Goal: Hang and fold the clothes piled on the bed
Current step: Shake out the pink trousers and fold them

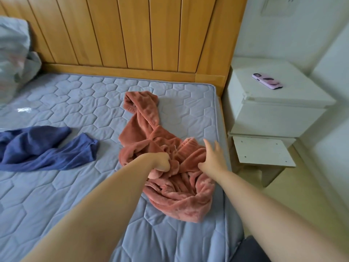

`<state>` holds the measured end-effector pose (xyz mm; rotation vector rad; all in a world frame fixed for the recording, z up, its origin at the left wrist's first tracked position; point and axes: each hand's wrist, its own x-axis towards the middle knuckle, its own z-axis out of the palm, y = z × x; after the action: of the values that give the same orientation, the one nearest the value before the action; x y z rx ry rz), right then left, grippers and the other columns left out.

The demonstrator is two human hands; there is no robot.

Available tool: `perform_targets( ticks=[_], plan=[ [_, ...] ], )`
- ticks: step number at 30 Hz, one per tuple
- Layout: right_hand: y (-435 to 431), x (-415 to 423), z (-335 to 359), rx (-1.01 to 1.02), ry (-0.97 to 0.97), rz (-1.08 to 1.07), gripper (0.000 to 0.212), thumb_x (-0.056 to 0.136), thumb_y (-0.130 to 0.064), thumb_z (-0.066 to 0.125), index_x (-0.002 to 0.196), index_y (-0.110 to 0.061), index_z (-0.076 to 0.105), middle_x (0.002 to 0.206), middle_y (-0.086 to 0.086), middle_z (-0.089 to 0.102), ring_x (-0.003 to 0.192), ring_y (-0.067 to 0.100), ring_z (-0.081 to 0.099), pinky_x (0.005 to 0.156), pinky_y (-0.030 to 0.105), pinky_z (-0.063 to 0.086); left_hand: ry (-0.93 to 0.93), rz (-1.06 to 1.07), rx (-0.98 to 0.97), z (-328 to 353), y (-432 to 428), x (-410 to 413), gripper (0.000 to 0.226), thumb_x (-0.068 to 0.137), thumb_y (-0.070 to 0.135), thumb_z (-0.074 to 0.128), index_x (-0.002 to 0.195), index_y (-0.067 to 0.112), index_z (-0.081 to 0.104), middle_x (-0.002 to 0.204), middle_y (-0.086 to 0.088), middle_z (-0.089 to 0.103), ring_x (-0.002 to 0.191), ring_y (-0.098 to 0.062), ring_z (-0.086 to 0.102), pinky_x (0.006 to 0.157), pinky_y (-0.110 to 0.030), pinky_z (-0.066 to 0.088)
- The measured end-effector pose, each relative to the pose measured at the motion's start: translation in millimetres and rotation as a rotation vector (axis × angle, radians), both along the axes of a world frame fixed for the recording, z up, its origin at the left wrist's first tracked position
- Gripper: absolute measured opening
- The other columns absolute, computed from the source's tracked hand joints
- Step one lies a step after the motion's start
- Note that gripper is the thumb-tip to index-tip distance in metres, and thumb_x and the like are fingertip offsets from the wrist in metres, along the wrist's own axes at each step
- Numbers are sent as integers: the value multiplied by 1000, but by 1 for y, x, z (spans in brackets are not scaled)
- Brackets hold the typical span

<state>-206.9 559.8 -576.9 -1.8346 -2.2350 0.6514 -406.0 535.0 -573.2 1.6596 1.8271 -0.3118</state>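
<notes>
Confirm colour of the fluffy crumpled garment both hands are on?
Salmon pink fluffy garment, plain, seen in the head view; left hand grips it, right hand reaches onto it.

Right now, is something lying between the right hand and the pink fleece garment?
Nothing visible does. The right hand is open just over the pink fleece garment, fingers spread, and the left hand already grips its bunched middle.

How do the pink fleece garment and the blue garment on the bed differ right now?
The pink fleece garment is thick and plush; the blue garment looks thinner and smoother. The pink one lies bunched near the bed's right edge, the blue one spreads flatter toward the left. The left hand grips the pink one while the right hand reaches onto it; nothing touches the blue one. Both lie unfolded on the quilted mattress.
</notes>
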Motion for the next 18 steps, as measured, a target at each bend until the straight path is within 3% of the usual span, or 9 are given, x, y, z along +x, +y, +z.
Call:
perform_targets(
  ticks=[3,7,9,10,11,12,14,16,18],
  plan=[
    [0,3,-11,-151,-82,125,92,80,-15,64,151,-34,8,159,11,-13,146,35,1,115,51,21,-18,-70,-184,13,-6,2,41,83,16,52,124,14,60,126,-6,55,112,-25,50,89,-29,45],
    [-2,6,-32,-162,-53,184,57,83,-21,62,137,-19,44,159,13,6,144,35,13,115,47,22,-278,60,-458,33,-8,1,35,95,33,51,120,9,55,105,-7,59,84,-21,61,58,-22,50],
    [-2,7,-34,-92,76,163,24,83,-6,56,104,-16,63,143,14,41,131,32,39,105,33,36,-409,175,-338,33,0,-4,33,96,36,49,105,7,60,81,-8,68,61,-18,62,52,-22,48],
    [-2,7,-31,-73,152,126,22,80,2,51,79,-18,61,116,11,60,111,29,53,88,23,44,-441,223,-156,30,7,-6,28,95,31,51,97,6,63,70,-7,69,52,-18,60,48,-21,46],
    [0,8,-28,-75,222,66,31,77,8,47,63,-19,52,84,5,63,88,25,57,68,17,42,-444,263,64,27,13,-7,23,93,22,53,91,4,67,66,-6,69,50,-18,59,48,-22,46],
    [2,10,-24,-102,282,-5,36,74,12,43,55,-18,46,65,2,56,73,22,53,56,19,37,-436,279,273,25,20,-5,18,89,15,56,90,3,70,70,-7,70,55,-19,61,53,-24,49],
    [10,12,-18,-184,422,-156,36,71,16,39,52,-13,48,58,4,51,63,20,49,54,23,35,-361,192,477,23,30,-1,30,82,8,61,112,10,69,101,-5,71,88,-20,66,79,-28,52],
    [16,14,-13,-283,623,-266,39,71,19,33,53,-11,50,55,4,50,59,18,48,53,20,36,-290,-4,334,19,34,7,62,80,7,62,139,17,48,132,-2,56,120,-18,53,102,-26,40],
    [20,18,-5,-348,718,-314,44,73,19,28,50,-14,45,48,0,43,52,14,39,46,20,29,-230,-132,182,17,34,14,64,79,7,60,140,20,44,138,-1,51,125,-19,48,105,-28,37]
  ],
)
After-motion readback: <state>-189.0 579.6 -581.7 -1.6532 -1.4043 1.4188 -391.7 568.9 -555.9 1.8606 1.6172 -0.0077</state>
